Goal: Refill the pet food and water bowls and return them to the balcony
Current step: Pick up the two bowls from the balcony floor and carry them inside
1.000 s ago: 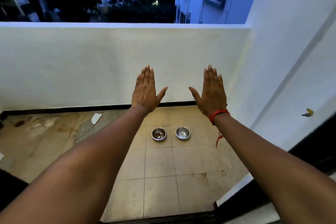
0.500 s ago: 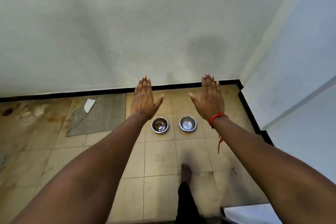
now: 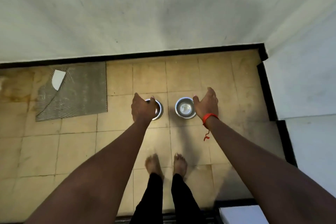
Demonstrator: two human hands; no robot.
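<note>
Bowls are set side by side on the balcony floor [image 3: 116,151], mid-frame: food bowl [image 3: 158,110] under the left hand [image 3: 142,108], fingers curled over its rim; water bowl [image 3: 184,108] just beside the spread, empty right hand [image 3: 206,104]. Pickup is judged underway; both rims must next be gripped and lifted level.

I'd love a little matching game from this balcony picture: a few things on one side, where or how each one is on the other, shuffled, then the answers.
Things:
1. left hand
2. right hand
3. red thread
4. grey mat

Place or state:
A. tied round a wrist
B. open, just right of the right bowl
C. lying flat on the floor tiles, left of both bowls
D. over the left bowl, hiding most of it

Pairs: 1-D, 2-B, 3-A, 4-C
</note>
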